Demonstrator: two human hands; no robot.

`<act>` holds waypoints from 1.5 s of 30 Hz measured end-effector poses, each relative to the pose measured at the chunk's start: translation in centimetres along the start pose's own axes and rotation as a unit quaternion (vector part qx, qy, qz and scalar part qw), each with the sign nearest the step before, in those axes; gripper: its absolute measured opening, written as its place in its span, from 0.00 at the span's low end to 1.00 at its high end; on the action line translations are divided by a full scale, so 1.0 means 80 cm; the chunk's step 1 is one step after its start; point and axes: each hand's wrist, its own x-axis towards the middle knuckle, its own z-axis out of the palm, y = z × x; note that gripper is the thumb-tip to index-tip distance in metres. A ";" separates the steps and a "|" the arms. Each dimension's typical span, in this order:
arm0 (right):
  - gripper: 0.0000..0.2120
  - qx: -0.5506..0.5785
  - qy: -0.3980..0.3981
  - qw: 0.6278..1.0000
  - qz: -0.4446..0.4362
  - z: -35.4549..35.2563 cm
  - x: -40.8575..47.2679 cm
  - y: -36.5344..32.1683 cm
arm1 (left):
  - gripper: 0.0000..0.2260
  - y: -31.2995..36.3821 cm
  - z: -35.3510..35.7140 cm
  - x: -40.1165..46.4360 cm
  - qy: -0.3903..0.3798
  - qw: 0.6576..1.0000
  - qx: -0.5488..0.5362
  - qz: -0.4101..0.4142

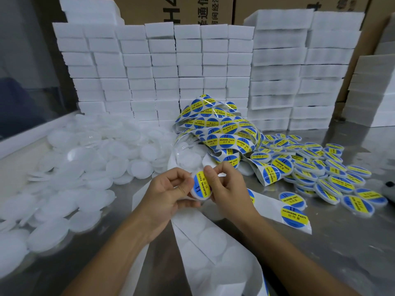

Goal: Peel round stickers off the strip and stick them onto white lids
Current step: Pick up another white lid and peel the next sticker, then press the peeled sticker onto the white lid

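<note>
While both hands pinch it, the lid's sticker text runs upright.

Bare lids left, stickered lids right — sticker strip between.

You have two hands in view, holding one lid between them. Plain lids, labelled lids and foam blocks are too many to count.

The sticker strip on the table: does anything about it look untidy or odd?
Yes. The sticker strip lies in a tangled, twisted heap instead of a roll, and its emptied backing paper trails loose toward the person.
</note>
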 end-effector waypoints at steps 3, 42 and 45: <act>0.03 0.030 -0.050 0.998 -0.005 0.000 -0.003 -0.003 | 0.06 0.003 -0.002 0.003 0.043 0.999 -0.011 0.008; 0.12 0.109 0.220 0.963 0.110 -0.090 0.073 0.001 | 0.19 -0.008 -0.031 0.005 0.170 0.732 0.660 0.008; 0.19 0.146 0.274 0.942 0.126 -0.107 0.098 0.010 | 0.19 -0.011 -0.029 0.006 0.178 0.737 0.652 -0.001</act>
